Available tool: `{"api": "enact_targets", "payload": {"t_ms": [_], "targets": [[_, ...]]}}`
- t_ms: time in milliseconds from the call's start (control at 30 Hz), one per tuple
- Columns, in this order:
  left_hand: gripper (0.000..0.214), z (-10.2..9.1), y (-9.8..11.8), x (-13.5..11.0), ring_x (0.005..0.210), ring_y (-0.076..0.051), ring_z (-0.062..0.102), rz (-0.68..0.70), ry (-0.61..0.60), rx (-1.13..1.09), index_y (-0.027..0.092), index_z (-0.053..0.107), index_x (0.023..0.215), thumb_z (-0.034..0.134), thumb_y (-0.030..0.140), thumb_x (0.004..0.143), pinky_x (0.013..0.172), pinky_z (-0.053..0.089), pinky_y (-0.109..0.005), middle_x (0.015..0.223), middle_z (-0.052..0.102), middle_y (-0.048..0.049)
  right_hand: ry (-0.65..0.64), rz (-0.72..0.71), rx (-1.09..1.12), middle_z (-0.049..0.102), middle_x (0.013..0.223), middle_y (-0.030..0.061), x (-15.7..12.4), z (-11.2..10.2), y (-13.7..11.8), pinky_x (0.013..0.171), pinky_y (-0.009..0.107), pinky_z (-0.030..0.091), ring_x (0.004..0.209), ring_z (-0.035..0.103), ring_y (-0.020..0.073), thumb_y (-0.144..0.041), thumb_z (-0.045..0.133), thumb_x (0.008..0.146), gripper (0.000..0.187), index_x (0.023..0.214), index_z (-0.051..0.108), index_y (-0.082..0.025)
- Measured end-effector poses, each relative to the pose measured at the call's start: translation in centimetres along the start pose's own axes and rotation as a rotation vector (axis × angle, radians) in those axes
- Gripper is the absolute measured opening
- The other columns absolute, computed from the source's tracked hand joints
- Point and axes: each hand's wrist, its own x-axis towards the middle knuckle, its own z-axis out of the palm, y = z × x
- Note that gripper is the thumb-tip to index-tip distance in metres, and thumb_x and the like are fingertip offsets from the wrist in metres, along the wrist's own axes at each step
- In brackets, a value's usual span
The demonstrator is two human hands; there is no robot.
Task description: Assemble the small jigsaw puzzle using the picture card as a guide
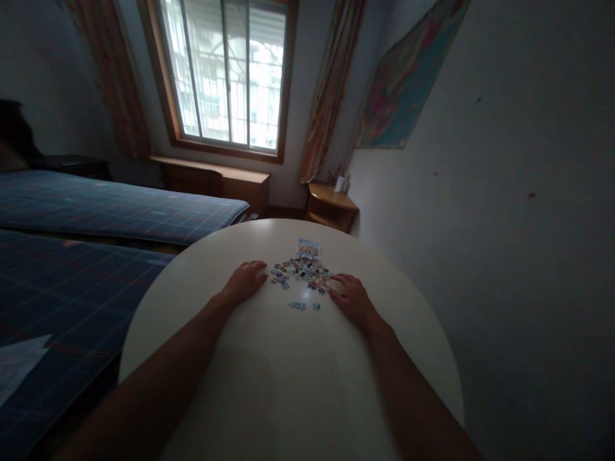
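Note:
A loose pile of small jigsaw puzzle pieces [303, 270] lies on a round white table [269, 384]. Behind the pile is a small picture card [308, 249]. Nearer to me, a short joined strip of puzzle pieces [297, 306] lies beside a smaller bit of puzzle [316, 307]. My left hand [245, 282] rests on the tabletop just left of the pile, fingers extended and nothing in it. At the pile's right edge is my right hand [353, 298], its fingers stretched out and its fingertips close to or touching the outer pieces.
Beds with blue plaid mattresses [120, 205] stand left of the table, with a white paper [22, 365] on the nearer one. A wooden corner shelf [331, 197] is beyond the table. A wall [504, 256] runs along the right, and a window [225, 77] is ahead.

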Motion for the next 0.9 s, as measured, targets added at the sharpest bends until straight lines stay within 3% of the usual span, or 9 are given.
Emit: {"api": "enact_targets", "payload": {"t_ms": [133, 333, 533, 800, 900], "targets": [[0.036, 0.9, -0.2, -0.1, 0.125, -0.025, 0.056, 0.015, -0.022, 0.042, 0.018, 0.066, 0.12, 0.048, 0.03, 0.092, 0.113, 0.038, -0.042, 0.135, 0.062, -0.0103, 0.064, 0.104, -0.055, 0.058, 0.137, 0.0179, 0.5, 1.5, 1.7, 0.112, 0.05, 0.033, 0.13, 0.049, 0.0293, -0.038, 0.051, 0.094, 0.045, 0.131, 0.059, -0.014], [0.036, 0.8, 0.0, -0.2, 0.125, -0.025, 0.056, 0.037, -0.028, 0.072, 0.02, 0.067, 0.122, 0.046, 0.03, 0.094, 0.113, 0.038, -0.042, 0.135, 0.062, -0.0104, 0.063, 0.136, -0.06, 0.059, 0.138, 0.0145, 1.1, 2.9, 2.6, 0.117, 0.047, 0.027, 0.135, 0.046, 0.0271, -0.039, 0.046, 0.098, 0.038, 0.124, 0.064, -0.018], [0.037, 0.5, 0.6, -0.6, 0.126, -0.023, 0.055, 0.064, -0.03, 0.087, 0.029, 0.064, 0.129, 0.045, 0.031, 0.097, 0.114, 0.036, -0.044, 0.136, 0.061, -0.007, 0.028, 0.145, -0.013, 0.064, 0.132, 0.0143, 1.1, 1.7, 2.6, 0.112, 0.044, 0.036, 0.128, 0.055, 0.025, -0.042, 0.037, 0.1, 0.044, 0.118, 0.069, -0.018], [0.024, -0.1, 1.9, -0.5, 0.116, -0.028, 0.059, -0.05, 0.004, 0.11, 0.023, 0.07, 0.105, 0.051, 0.03, 0.092, 0.103, 0.046, -0.043, 0.123, 0.066, -0.0094, 0.035, 0.085, 0.013, 0.065, 0.129, 0.0151, 0.8, 1.4, 2.4, 0.11, 0.047, 0.038, 0.125, 0.056, 0.0266, -0.038, 0.041, 0.098, 0.039, 0.111, 0.073, -0.018], [0.021, -1.2, 2.1, -0.5, 0.111, -0.027, 0.061, -0.057, -0.047, 0.104, 0.021, 0.069, 0.098, 0.053, 0.029, 0.089, 0.099, 0.049, -0.04, 0.114, 0.068, -0.0095, 0.028, 0.043, 0.02, 0.066, 0.127, 0.015, 0.7, 1.1, 2.0, 0.11, 0.049, 0.038, 0.124, 0.057, 0.0273, -0.036, 0.044, 0.097, 0.037, 0.112, 0.072, -0.018]]}}
